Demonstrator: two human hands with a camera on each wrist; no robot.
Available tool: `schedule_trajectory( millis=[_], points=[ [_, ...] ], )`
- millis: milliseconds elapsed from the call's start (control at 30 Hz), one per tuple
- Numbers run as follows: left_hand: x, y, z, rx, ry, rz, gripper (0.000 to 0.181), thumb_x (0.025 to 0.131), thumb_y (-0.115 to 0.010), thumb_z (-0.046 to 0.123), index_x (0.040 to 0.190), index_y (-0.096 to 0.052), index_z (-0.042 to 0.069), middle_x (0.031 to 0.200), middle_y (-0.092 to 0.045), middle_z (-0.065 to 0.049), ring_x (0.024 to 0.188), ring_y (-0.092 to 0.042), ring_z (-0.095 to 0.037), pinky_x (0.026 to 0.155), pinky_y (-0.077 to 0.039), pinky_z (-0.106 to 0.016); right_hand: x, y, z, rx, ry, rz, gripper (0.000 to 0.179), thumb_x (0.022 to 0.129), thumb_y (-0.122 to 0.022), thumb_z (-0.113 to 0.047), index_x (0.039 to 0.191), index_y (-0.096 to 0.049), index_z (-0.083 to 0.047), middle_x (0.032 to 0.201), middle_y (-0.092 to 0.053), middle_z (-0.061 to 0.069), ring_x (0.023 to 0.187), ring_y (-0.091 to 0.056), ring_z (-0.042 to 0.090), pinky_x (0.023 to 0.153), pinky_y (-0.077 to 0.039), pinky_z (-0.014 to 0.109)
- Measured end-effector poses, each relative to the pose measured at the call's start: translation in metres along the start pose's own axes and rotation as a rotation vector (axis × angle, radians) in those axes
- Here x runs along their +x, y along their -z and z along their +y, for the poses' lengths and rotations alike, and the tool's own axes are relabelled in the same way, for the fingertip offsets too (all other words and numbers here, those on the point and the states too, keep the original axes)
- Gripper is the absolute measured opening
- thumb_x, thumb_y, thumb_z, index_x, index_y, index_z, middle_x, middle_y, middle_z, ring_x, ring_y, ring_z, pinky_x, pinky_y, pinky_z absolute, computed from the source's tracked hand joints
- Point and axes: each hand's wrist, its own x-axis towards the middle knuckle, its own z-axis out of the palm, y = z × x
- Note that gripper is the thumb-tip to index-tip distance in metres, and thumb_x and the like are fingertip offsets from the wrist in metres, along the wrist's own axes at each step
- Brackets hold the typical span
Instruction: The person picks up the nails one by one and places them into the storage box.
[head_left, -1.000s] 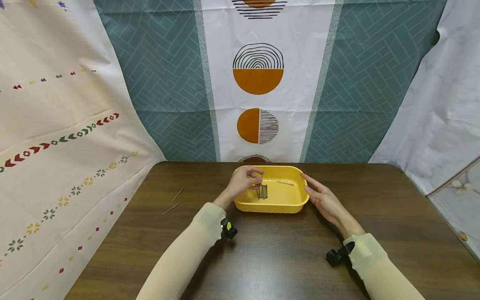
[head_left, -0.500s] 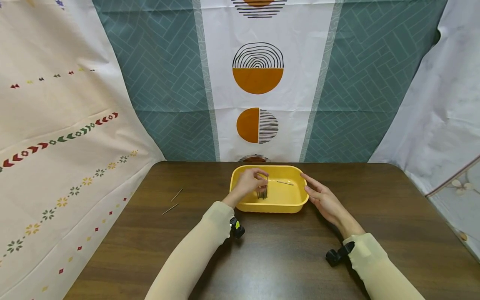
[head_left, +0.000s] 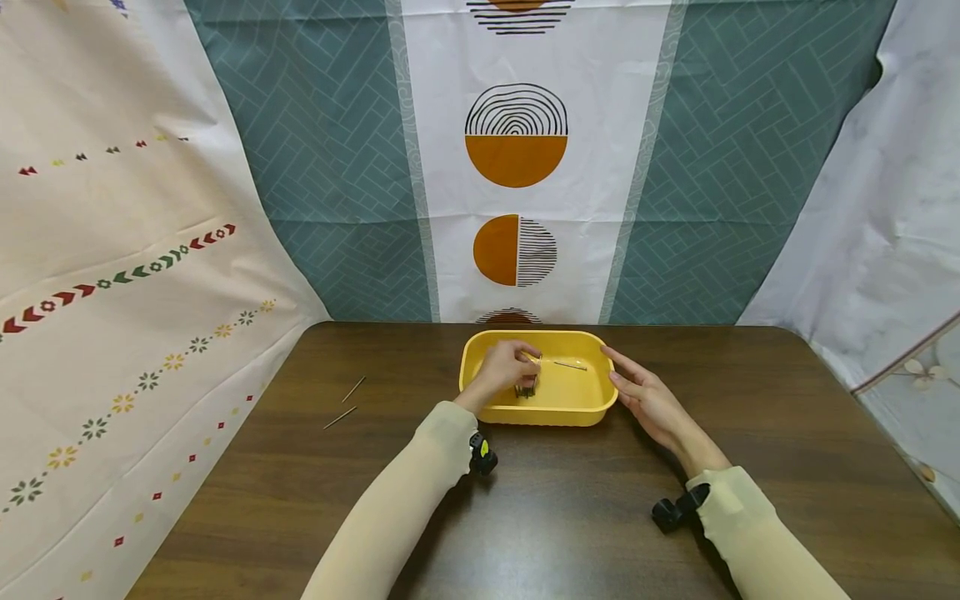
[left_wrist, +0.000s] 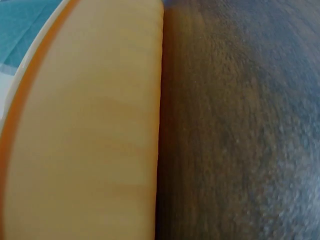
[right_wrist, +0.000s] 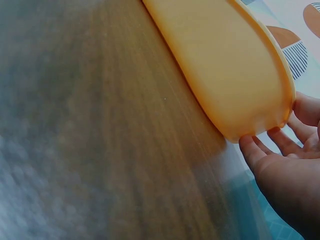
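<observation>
A yellow plastic tray (head_left: 558,415) sits near the table's far edge. My left hand (head_left: 508,367) reaches inside its left half and pinches a thin metal nail, mostly hidden by the fingers. Right below that hand lies a row of several nails (head_left: 527,390), partly covered. Another nail (head_left: 570,365) lies alone on the tray floor to the right. At the tray's right end, my right hand (head_left: 651,406) touches the outer wall and rim with fairly straight fingers; the right wrist view shows these fingertips (right_wrist: 246,141) against the wall. The left wrist view shows only the tray's side and table.
Two loose nails, one farther back (head_left: 354,389) and one nearer (head_left: 341,417), lie on the brown wooden table (head_left: 570,517) left of the tray. A patterned cloth (head_left: 517,167) hangs behind the table.
My left hand has moved right and slightly lower over the row of nails in the tray, covering more of it. The right hand and tray stay in place.
</observation>
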Motion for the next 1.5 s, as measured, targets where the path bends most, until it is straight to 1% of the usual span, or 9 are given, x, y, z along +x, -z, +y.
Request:
schedule_trajectory(
  millis=[267,467,600,767,900,1100,1167,1267,1500],
  points=[
    [0.0005,-0.0012,-0.0016,0.036,-0.007,-0.022,0.031,0.096,-0.071,-0.001,0.128,-0.071,0.0,0.092,-0.073,-0.011,0.074,-0.076,-0.023,0.067,-0.063,-0.033,-0.0004,0.0004,-0.0008,0.01,-0.006,-0.001,0.059,0.114,-0.041,-0.015,0.167,-0.017,-0.006,0.174,-0.005,0.015,0.155,-0.019,0.035,0.108,-0.041,0.016],
    [0.0006,-0.0023,-0.002,0.017,-0.007,-0.04,0.03,0.096,-0.07,-0.003,0.126,-0.069,-0.002,0.092,-0.072,-0.013,0.077,-0.076,-0.027,0.069,-0.064,-0.035,-0.0011,0.0006,-0.0031,0.01,-0.015,-0.006,0.06,0.114,-0.043,-0.018,0.167,-0.017,-0.007,0.174,-0.005,0.013,0.157,-0.015,0.035,0.117,-0.035,0.025],
    [-0.0002,-0.0024,-0.0013,0.021,-0.002,-0.053,0.029,0.097,-0.069,-0.003,0.126,-0.067,-0.004,0.091,-0.07,-0.013,0.078,-0.077,-0.028,0.07,-0.064,-0.035,-0.0013,0.0001,-0.0042,0.008,-0.014,-0.006,0.06,0.114,-0.043,-0.018,0.167,-0.017,-0.007,0.174,-0.005,0.013,0.157,-0.015,0.035,0.115,-0.036,0.023],
    [-0.0008,-0.0024,-0.0012,0.092,-0.013,-0.055,0.027,0.097,-0.07,-0.002,0.124,-0.067,-0.003,0.089,-0.07,-0.011,0.076,-0.076,-0.026,0.071,-0.063,-0.034,-0.0013,-0.0007,-0.0042,0.016,-0.005,-0.006,0.06,0.114,-0.042,-0.016,0.167,-0.017,-0.006,0.174,-0.005,0.014,0.156,-0.015,0.037,0.108,-0.041,0.016],
    [-0.0014,-0.0022,-0.0007,0.174,-0.028,-0.043,0.026,0.096,-0.073,0.001,0.121,-0.07,-0.001,0.089,-0.071,-0.009,0.073,-0.073,-0.021,0.069,-0.062,-0.031,-0.0014,-0.0001,-0.0033,0.014,0.001,-0.009,0.059,0.114,-0.041,-0.015,0.167,-0.016,-0.006,0.174,-0.004,0.015,0.157,-0.014,0.037,0.108,-0.041,0.016],
    [-0.0017,-0.0018,-0.001,0.298,-0.047,-0.03,0.028,0.095,-0.076,0.006,0.123,-0.071,0.003,0.089,-0.073,-0.006,0.068,-0.063,-0.014,0.06,-0.049,-0.025,-0.0014,-0.0005,-0.003,0.012,-0.004,-0.006,0.059,0.114,-0.041,-0.015,0.167,-0.017,-0.006,0.174,-0.003,0.015,0.157,-0.014,0.037,0.108,-0.041,0.017],
    [-0.0015,-0.0018,-0.0017,0.314,-0.05,-0.027,0.029,0.096,-0.075,0.007,0.124,-0.07,0.004,0.088,-0.072,-0.005,0.067,-0.062,-0.015,0.059,-0.046,-0.025,-0.0011,-0.0004,-0.0023,0.013,-0.01,-0.002,0.059,0.114,-0.042,-0.016,0.167,-0.017,-0.007,0.174,-0.004,0.015,0.157,-0.015,0.037,0.108,-0.041,0.016],
    [-0.0014,-0.0018,-0.0028,0.319,-0.054,-0.029,0.028,0.097,-0.073,0.007,0.125,-0.07,0.004,0.087,-0.07,-0.005,0.067,-0.061,-0.016,0.058,-0.046,-0.025,-0.0008,-0.0004,-0.0012,0.012,-0.011,-0.002,0.06,0.114,-0.043,-0.017,0.167,-0.017,-0.007,0.174,-0.004,0.015,0.157,-0.015,0.037,0.107,-0.042,0.016],
    [-0.0031,-0.0015,-0.0011,0.305,-0.065,-0.031,0.025,0.1,-0.068,0.007,0.125,-0.07,0.005,0.087,-0.067,-0.005,0.067,-0.059,-0.017,0.057,-0.045,-0.026,-0.0006,0.0001,-0.0013,0.009,-0.009,-0.004,0.059,0.114,-0.041,-0.015,0.167,-0.017,-0.007,0.174,-0.005,0.014,0.156,-0.018,0.037,0.107,-0.042,0.016]
  ],
)
